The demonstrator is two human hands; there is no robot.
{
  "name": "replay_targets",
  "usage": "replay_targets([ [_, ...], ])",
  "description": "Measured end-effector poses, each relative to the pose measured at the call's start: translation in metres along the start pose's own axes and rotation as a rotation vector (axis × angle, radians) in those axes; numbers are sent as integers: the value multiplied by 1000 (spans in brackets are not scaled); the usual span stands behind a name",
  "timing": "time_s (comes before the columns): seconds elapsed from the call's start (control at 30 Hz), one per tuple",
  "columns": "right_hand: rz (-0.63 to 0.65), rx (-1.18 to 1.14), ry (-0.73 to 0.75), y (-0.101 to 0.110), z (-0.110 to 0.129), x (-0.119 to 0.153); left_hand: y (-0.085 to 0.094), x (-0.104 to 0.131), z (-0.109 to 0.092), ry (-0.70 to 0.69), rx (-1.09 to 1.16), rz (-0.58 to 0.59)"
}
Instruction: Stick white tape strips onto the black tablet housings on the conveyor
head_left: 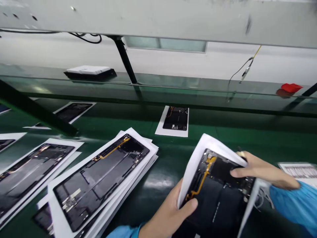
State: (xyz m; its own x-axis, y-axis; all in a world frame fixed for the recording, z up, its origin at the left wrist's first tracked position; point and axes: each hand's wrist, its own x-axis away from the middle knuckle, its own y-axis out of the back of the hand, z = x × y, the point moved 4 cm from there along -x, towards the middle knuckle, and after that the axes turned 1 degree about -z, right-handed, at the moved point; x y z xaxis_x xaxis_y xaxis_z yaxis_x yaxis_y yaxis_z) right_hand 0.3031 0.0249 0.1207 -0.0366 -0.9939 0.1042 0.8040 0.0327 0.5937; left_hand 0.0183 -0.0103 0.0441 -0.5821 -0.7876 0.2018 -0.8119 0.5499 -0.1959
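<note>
Between my two hands is a dark tablet housing (208,198) with an orange flex cable, backed by a white paper sheet (208,142). My left hand (170,208) grips its left edge, thumb on the front. At the upper right, my right hand (252,168) pinches the edge, thumb pressed on the dark face and fingers behind the paper. The lower end runs out of view. Left of my hands lies a stack of similar tablet housings (104,178), interleaved with white sheets (131,191).
More housings on paper lie at the left (37,172) and at the back, one a single housing (177,119). A glass shelf (173,81) crosses behind, bearing a red holder (291,87) and a white-topped stack (88,70). A green post (37,109) slants at left. White cables (262,198) lie at right.
</note>
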Motion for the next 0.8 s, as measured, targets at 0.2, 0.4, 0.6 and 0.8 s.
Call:
replay_targets([
  [0.2, -270, 24, 159, -10, 16, 0, 13, 40, 73, 153, 7, -483],
  [0.4, -489, 10, 109, 4, 8, 92, 37, 68, 83, 152, -257, -570],
  [0.6, -264, -327, -23, -86, -40, 99, 33, 16, 22, -271, -968, -457],
  [0.8, -279, -411, 10, -135, -64, 60, -5, -60, 27, -435, -1032, -157],
])
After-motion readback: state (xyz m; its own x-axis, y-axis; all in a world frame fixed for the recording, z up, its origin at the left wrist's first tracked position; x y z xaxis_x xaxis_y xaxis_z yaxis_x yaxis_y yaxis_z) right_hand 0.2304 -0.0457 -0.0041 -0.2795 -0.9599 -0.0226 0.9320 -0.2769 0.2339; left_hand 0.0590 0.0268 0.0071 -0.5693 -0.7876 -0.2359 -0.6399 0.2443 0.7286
